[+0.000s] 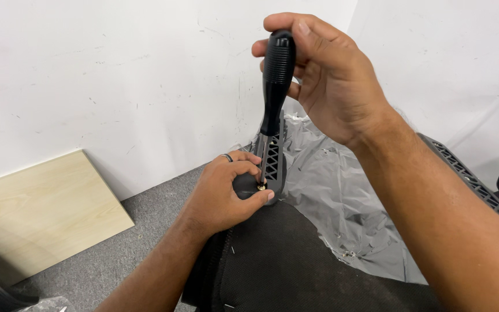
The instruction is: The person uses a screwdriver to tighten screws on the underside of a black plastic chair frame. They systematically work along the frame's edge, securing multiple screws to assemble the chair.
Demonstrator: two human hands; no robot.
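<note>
A: What do I have in the right hand [324,81]?

B: From where I sit, its fingers [295,26] are wrapped around the ribbed black handle of a screwdriver [276,81], thumb side high on the cap. The tool stands nearly upright, tilted a little to the left at the bottom, with its metal shaft running down to a brass-coloured screw [261,186].

A: And the left hand [220,193]?

B: It sits lower and nearer, with a ring on one finger. Its fingers are curled closed, pinching just beside the screw and resting on a black plastic bracket [275,164] (the part with the lattice of triangular holes). I cannot tell whether they actually touch the screw.

A: Where is all this?

B: In the middle of my view, at the far edge of a black fabric chair seat [284,260]. Crinkled grey plastic wrapping [336,196] lies to the right of the bracket, and a black mesh panel [469,179] runs along the far right. On the left, a pale wooden board [41,214] leans against the white wall [116,75], standing on grey carpet [122,254].
</note>
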